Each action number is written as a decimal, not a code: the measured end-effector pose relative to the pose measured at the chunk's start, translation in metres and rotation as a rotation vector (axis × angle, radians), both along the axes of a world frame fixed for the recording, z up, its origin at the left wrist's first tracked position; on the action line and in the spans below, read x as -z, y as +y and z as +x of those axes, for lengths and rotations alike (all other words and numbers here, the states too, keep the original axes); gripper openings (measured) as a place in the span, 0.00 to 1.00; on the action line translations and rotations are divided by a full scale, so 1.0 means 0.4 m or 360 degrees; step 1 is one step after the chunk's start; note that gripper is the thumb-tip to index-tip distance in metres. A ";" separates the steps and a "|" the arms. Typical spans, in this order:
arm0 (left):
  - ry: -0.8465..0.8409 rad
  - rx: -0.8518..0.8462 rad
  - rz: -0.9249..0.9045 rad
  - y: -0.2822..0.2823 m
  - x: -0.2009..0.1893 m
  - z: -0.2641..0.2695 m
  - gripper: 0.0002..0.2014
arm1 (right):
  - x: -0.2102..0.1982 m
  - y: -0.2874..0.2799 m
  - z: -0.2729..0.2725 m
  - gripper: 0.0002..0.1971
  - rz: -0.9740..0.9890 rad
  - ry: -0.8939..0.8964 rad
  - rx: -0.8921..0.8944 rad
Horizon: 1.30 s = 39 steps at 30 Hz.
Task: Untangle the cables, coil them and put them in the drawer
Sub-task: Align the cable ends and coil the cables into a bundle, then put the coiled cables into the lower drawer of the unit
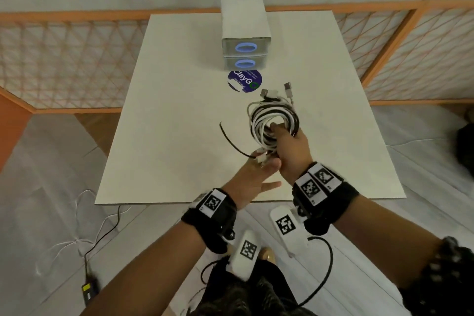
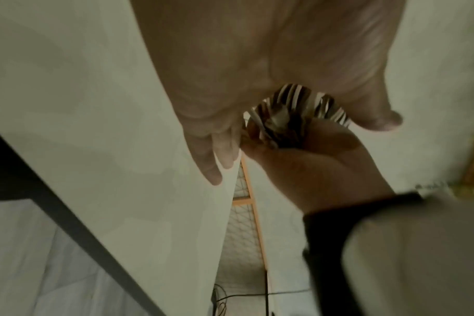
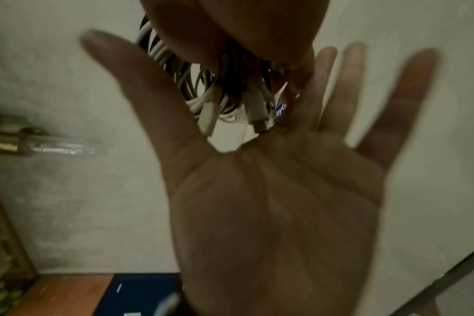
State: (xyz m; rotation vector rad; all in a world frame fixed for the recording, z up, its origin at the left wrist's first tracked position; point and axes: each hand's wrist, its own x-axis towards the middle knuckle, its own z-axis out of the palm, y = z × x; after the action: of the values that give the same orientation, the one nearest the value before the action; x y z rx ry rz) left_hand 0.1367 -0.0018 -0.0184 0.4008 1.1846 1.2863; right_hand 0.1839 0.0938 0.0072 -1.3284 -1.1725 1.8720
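Gripping the coil of black and white cables (image 1: pixel 273 120) above the desk (image 1: pixel 179 136), right hand (image 1: pixel 292 154) curls round the loops; left hand (image 1: pixel 252 182) spread beside it. Light, springy: hold across all turns.

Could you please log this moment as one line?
right hand: grips cable coil | left hand: open beside it | drawers: shut

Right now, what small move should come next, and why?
Probably the open left hand should gather the loose black end into the coil that the right hand grips. That end trails on the table, and both drawers are shut.
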 end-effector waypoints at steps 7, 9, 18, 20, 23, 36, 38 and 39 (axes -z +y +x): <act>-0.0345 -0.0425 0.0151 0.022 -0.023 -0.051 0.45 | 0.024 -0.054 -0.008 0.20 0.0122 -0.0260 -0.0367; -0.0382 -0.0529 0.0190 0.021 -0.027 -0.074 0.29 | 0.039 -0.063 -0.003 0.23 0.0125 -0.0323 -0.0402; -0.0327 -0.0856 -0.0211 -0.029 0.053 -0.077 0.15 | 0.113 -0.082 0.017 0.21 0.0075 -0.0548 -0.1074; -0.0301 -0.0897 -0.0244 -0.033 0.057 -0.086 0.14 | 0.100 -0.068 0.028 0.29 -0.0102 -0.0379 -0.1228; -0.0280 -0.1085 -0.0276 -0.038 0.053 -0.134 0.12 | 0.083 -0.005 0.040 0.37 -0.0367 -0.0219 -0.1285; -0.0100 -0.1292 0.0085 0.048 -0.050 -0.342 0.12 | 0.121 0.366 -0.345 0.08 0.0289 -0.0198 -0.0758; -0.0080 -0.1237 0.0164 0.059 -0.052 -0.351 0.14 | 0.133 0.406 -0.418 0.05 0.0144 -0.0140 -0.0763; -0.0083 -0.1216 0.0196 0.062 -0.051 -0.355 0.14 | 0.136 0.424 -0.448 0.06 0.0034 -0.0094 -0.0729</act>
State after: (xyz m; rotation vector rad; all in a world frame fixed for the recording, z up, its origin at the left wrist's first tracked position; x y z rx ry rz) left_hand -0.0052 0.0232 0.0022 -0.0190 1.2647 2.0163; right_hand 0.0047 0.2635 -0.0471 -1.1794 -1.6306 2.1310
